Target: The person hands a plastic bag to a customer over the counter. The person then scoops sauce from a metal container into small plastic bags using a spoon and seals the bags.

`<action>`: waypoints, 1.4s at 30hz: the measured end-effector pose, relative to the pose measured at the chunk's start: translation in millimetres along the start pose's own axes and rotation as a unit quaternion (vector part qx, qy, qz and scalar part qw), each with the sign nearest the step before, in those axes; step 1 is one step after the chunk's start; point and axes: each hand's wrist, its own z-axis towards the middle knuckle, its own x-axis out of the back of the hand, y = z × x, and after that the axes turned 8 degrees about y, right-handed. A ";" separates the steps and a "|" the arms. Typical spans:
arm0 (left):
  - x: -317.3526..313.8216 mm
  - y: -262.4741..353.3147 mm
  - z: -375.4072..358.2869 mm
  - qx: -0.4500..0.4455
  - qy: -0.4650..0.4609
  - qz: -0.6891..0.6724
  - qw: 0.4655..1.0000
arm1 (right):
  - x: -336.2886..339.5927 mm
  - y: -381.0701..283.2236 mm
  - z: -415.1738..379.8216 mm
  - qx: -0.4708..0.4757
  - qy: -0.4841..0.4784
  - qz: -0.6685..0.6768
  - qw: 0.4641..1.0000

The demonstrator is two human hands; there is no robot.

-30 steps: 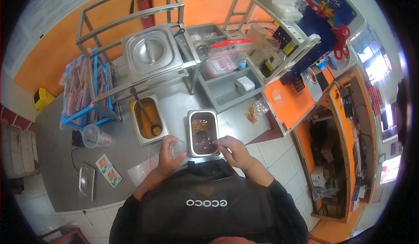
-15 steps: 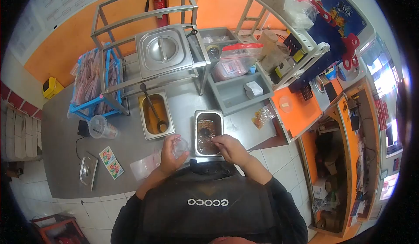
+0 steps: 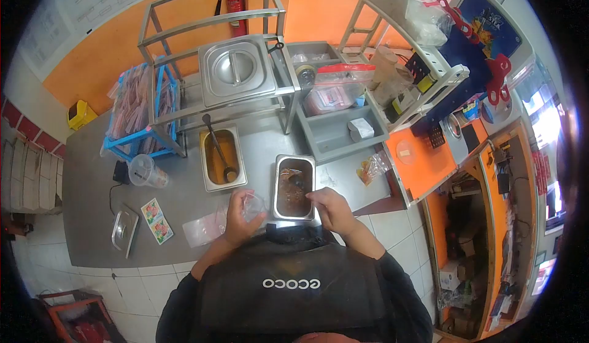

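Observation:
My left hand (image 3: 240, 219) is curled round a small clear plastic cup (image 3: 253, 204), just left of a steel pan (image 3: 277, 186). Inside that pan is a brown sauce (image 3: 289, 201) with darker bits. My right hand (image 3: 333, 210) is closed at the pan's right rim, pinching the handle of a dark ladle (image 3: 296, 181) whose bowl sits in the sauce; most of the handle is hidden or too fine to see. A second steel pan (image 3: 242, 172) to the left contains an orange-yellow liquid, and another dark ladle (image 3: 218, 145) rests in it.
A lidded steel pan (image 3: 235, 70) sits on a metal rack behind. Left are a blue basket of wrapped items (image 3: 129, 107), a clear cup (image 3: 147, 172), a steel lid (image 3: 125, 231) and a printed card (image 3: 157, 221). A grey tray (image 3: 328, 144) stands right; plastic bags (image 3: 203, 228) lie beside my left hand.
My right hand has shifted a little to the right, and the ladle's bowl has moved right and up within the sauce. My left hand stays with the cup. The view has tilted slightly.

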 end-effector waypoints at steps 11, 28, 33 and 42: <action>0.1 3.0 -3.2 -0.038 0.008 0.033 0.999 | -21.0 4.9 -4.8 -0.247 0.067 0.218 0.942; -3.8 11.2 -3.2 -0.060 0.007 0.057 0.997 | -5.2 -17.3 -6.6 -0.070 -0.052 0.133 0.987; -2.8 10.5 -4.3 -0.057 0.012 0.051 0.997 | -15.4 -7.5 -13.0 -0.160 -0.021 0.187 0.969; -0.5 11.6 -6.1 -0.068 0.016 0.047 0.996 | -33.3 61.0 -29.2 -0.439 0.315 0.401 0.740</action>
